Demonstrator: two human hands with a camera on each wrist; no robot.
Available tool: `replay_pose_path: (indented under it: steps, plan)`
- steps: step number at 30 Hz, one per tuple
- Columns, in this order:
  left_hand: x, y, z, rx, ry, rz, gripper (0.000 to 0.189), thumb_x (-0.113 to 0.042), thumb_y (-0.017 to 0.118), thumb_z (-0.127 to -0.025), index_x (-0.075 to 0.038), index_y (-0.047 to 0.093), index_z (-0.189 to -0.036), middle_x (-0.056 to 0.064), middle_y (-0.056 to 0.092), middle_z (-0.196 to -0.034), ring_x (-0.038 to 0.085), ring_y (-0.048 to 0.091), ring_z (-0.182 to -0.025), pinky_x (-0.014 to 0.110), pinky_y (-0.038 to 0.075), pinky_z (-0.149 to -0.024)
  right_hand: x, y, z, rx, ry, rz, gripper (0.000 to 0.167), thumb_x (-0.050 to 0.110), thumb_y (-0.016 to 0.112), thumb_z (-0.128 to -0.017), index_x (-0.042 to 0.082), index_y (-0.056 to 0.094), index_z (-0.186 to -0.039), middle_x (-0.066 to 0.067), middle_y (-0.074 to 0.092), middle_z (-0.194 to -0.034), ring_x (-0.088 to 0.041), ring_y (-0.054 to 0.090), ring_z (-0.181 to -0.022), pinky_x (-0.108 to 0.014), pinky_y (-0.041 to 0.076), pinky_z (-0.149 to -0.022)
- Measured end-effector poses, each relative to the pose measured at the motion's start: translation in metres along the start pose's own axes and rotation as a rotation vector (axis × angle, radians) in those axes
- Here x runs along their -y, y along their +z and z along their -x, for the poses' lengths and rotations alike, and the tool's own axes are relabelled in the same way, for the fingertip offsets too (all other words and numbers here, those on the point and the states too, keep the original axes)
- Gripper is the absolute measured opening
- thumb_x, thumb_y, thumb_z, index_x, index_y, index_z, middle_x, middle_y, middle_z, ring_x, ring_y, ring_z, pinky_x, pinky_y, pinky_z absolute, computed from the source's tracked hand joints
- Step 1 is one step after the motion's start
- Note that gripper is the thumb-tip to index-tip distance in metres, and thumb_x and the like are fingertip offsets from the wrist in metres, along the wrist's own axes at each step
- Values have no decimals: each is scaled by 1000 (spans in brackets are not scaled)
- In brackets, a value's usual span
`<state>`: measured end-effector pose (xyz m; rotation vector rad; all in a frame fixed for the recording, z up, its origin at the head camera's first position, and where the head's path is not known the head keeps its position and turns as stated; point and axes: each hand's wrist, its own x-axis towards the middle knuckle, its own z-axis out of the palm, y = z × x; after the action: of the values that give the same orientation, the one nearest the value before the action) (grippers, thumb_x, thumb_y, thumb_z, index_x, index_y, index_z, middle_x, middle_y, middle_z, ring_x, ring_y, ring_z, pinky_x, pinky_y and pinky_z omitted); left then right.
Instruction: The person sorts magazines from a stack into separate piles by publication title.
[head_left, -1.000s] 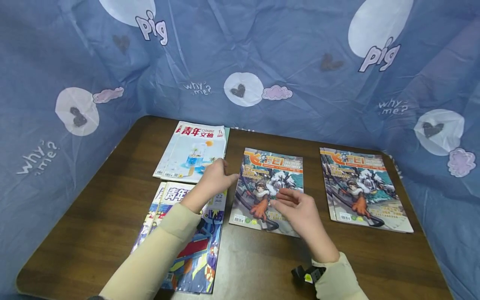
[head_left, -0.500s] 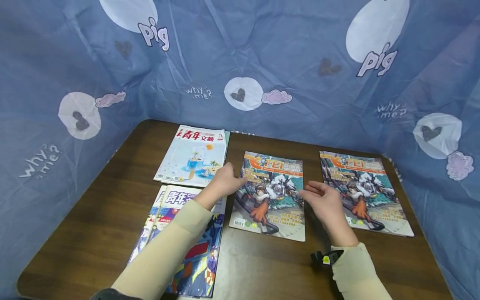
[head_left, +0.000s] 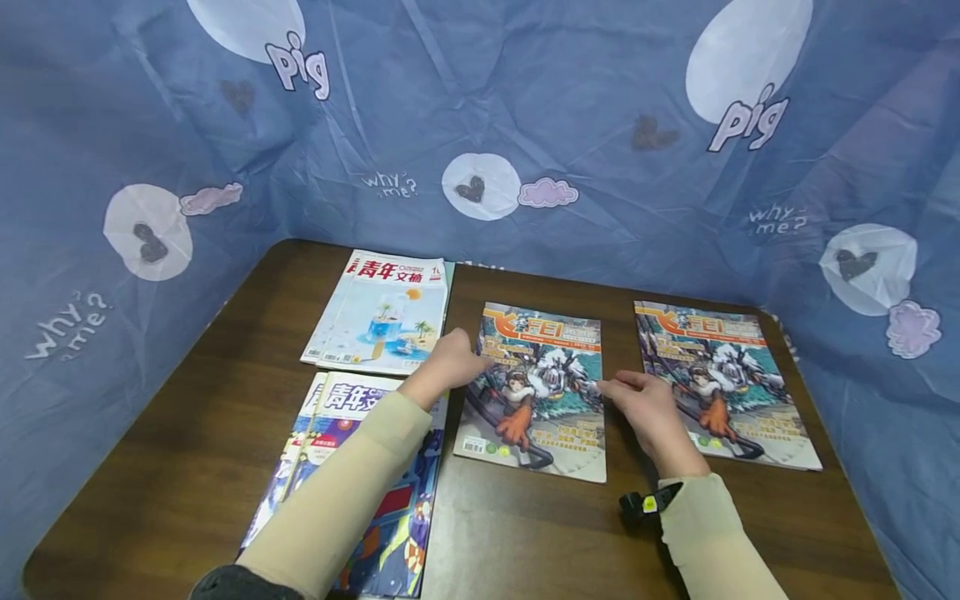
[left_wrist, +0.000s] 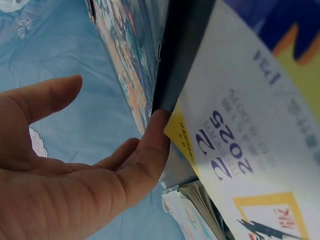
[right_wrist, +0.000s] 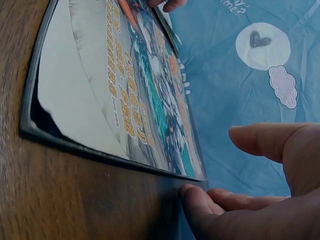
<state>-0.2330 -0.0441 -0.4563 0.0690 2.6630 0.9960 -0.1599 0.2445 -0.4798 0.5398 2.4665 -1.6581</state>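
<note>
A comic-style magazine (head_left: 540,396) with an orange title lies flat at the middle of the table. My left hand (head_left: 452,360) reaches its left edge, fingertips right at the side. In the left wrist view, the left thumb (left_wrist: 55,97) stands well apart from the fingers. At the magazine's right edge is my right hand (head_left: 651,415). The right wrist view has the right fingertips (right_wrist: 195,200) against that edge, low by the tabletop, with the thumb (right_wrist: 260,140) raised away from the cover. Neither hand pinches the magazine.
Another magazine stack (head_left: 738,392) with the same cover lies to the right. On the left, white-covered magazines (head_left: 375,325) lie behind purple-titled ones (head_left: 390,533), partly under my left forearm. A blue printed cloth (head_left: 480,100) hangs behind the wooden table (head_left: 150,467).
My right hand has gone from over the middle magazine's cover to its right edge. My left hand has shifted slightly right, to the left edge. The magazine stays in place.
</note>
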Motion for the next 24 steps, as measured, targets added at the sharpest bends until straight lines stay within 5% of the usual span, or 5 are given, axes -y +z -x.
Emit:
replay_pose_path:
  steps: [8,16,21,24]
  plan:
    - [2,0,-6,30,-10,19,55,-28,73,-92,14,55,-124,25,60,-115,36,61,-100,46,53,-87,1,7,1,19,-7,3,65,24,69,-98,-12,44,-145,-30,49,-140,-39,50,-127,-50,43,-104]
    - [2,-4,-6,125,-115,326,57,-18,74,-91,15,50,-131,24,57,-117,30,63,-83,42,58,-72,4,11,2,16,5,-21,64,18,68,-97,-14,41,-146,-32,50,-140,-41,49,-130,-50,42,-106]
    - [-2,-4,-4,179,-87,440,29,-6,73,-91,9,59,-112,19,61,-108,32,68,-87,43,60,-70,3,9,2,6,-4,-30,63,17,68,-97,-14,41,-145,-33,50,-140,-41,49,-131,-50,41,-106]
    - [-1,0,-3,172,-86,465,30,2,73,-89,9,57,-113,18,60,-105,31,69,-86,40,60,-68,1,9,2,10,4,-17,65,18,69,-97,-14,42,-146,-33,50,-141,-41,49,-131,-50,42,-106]
